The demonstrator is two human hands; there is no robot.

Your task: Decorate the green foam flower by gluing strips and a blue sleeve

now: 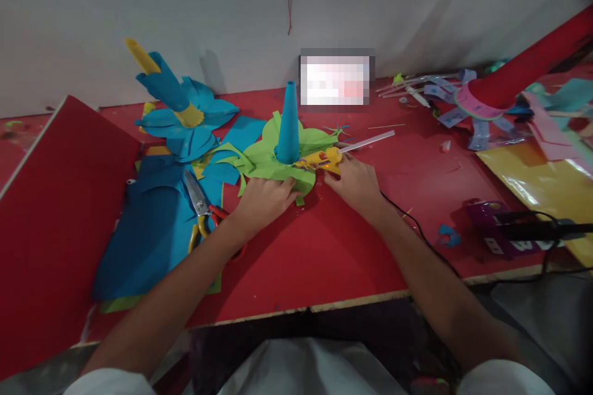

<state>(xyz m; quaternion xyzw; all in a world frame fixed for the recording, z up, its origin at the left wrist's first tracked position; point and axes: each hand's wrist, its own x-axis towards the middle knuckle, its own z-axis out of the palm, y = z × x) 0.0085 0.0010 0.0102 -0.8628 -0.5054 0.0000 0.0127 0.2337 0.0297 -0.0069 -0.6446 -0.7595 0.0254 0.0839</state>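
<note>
A light green flower (259,154), cut from paper or foam sheet, lies flat on the red table. From its middle rises an upright blue cone (290,126). My left hand (267,200) grips the flower's front edge, fingers over a petal and thumb toward the cone. In my right hand (356,182) is a yellow glue gun (328,160), a clear glue stick poking out of its back. The gun's nozzle points left at the foot of the cone; whether it touches is too small to tell.
Scissors (197,197) lie on blue sheets (143,241) at left, beside a standing red board (60,228). Behind them is a blue flower (208,105) with a yellow-tipped tube. At right are a purple box (493,228), black cable (417,228), yellow sheet (532,179) and red tube (532,68).
</note>
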